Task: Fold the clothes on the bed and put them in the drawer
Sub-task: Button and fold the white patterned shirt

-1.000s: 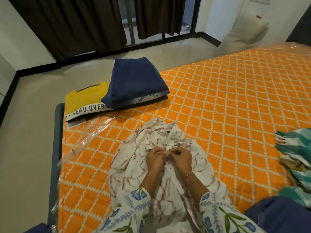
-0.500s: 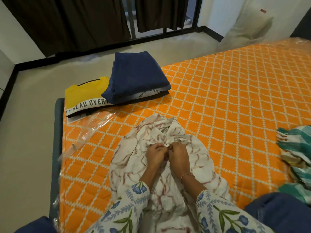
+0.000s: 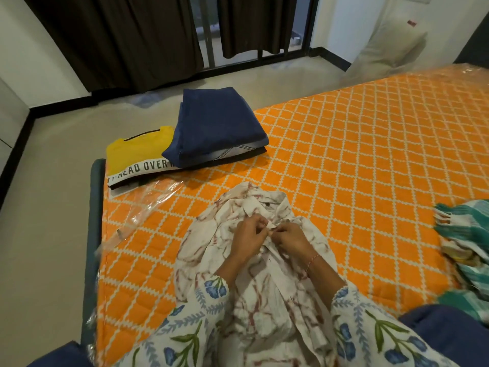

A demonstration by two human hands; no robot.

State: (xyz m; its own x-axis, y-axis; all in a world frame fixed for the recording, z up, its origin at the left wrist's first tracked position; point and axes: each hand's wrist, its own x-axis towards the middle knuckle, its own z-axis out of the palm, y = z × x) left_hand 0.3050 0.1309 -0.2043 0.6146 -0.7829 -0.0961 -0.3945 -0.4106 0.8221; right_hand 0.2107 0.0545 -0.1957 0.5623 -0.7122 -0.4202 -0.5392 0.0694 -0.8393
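Observation:
A white shirt with a brown-red marbled print [image 3: 264, 292] lies crumpled on the orange patterned bed [image 3: 357, 160], collar pointing away from me. My left hand [image 3: 247, 238] and my right hand [image 3: 289, 238] meet at its front placket just below the collar, each pinching the fabric edge between fingers and thumb. A folded navy garment [image 3: 217, 125] sits on a folded yellow T-shirt with lettering [image 3: 137, 152] at the bed's far left corner.
A teal and white striped cloth with fringe [image 3: 465, 239] lies at the right edge. Dark blue fabric [image 3: 444, 332] shows at the bottom right. Clear plastic wrap [image 3: 137, 215] hangs off the bed's left side. Beige floor, dark curtains and a window grille lie beyond.
Both hands stay at the shirt's placket, fingers working the fabric together, apart and together again. The camera view shifted slightly; the folded pile has not moved.

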